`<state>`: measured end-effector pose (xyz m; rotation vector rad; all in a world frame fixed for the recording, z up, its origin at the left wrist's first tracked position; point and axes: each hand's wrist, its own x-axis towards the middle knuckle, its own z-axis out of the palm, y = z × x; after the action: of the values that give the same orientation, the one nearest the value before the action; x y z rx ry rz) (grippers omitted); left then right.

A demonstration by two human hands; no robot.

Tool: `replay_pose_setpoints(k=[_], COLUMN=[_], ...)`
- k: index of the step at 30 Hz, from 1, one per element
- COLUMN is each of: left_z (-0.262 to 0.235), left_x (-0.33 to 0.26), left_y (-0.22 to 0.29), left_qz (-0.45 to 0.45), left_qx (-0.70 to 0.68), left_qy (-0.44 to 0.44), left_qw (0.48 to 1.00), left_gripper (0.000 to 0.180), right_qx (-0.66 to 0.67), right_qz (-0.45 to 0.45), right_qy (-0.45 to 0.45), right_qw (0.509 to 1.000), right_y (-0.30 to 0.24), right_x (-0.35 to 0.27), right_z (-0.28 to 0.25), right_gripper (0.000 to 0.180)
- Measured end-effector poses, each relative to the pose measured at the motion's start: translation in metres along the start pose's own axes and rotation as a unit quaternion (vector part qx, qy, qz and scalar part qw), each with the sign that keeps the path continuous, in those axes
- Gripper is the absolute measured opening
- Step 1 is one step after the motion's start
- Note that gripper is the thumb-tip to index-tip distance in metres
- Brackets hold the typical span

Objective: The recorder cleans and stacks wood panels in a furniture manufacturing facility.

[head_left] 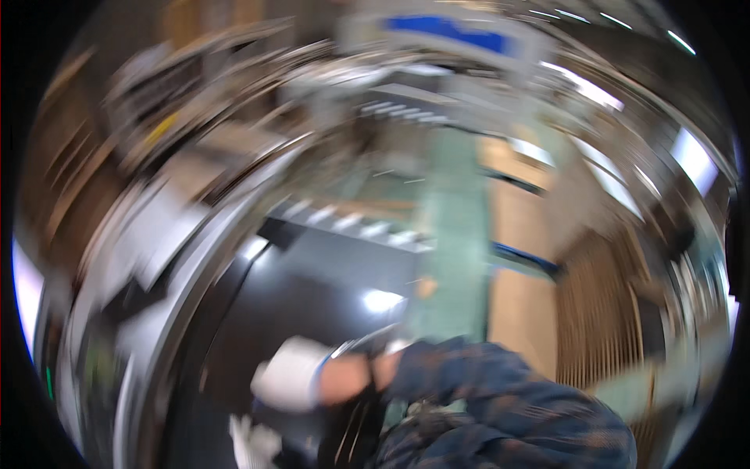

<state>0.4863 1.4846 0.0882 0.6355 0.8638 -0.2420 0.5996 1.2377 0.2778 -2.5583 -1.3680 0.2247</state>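
Observation:
My right hand (293,375), in a white glove, reaches across from the lower right over a glossy black panel (328,273). Its arm wears a dark plaid sleeve, with a dark band at the wrist. Lower down, near the bottom edge, my left hand (255,444) shows partly in a white glove, close to the panel's dark near part. Motion blur smears the fingers of both hands, so whether they hold anything does not show. White notched pieces (351,225) line the panel's far edge.
A green strip of floor (453,234) runs away right of the panel. Flat brown cardboard (522,313) and a stack of corrugated cardboard (598,305) lie farther right. On the left are a pale rail (211,250) and white sheets (160,230). A blue-marked machine (445,35) stands far back.

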Motion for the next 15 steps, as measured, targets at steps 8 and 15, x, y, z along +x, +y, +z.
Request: replay_pose_setpoints(k=[8, 15], left_z=[-0.081, -0.036], left_x=[0.052, 0.094], left_y=[0.07, 0.111], left_qz=[0.228, 0.263], left_qx=[0.077, 0.108], left_qy=[0.042, 0.034], left_qw=[0.97, 0.958], left_gripper=[0.074, 0.079], right_qx=[-0.066, -0.008], right_qz=[0.008, -0.025], right_qy=[-0.01, 0.028], right_qw=[0.998, 0.999], right_y=[0.01, 0.027], right_x=[0.116, 0.155], right_z=[0.029, 0.068], right_gripper=[0.027, 0.028])
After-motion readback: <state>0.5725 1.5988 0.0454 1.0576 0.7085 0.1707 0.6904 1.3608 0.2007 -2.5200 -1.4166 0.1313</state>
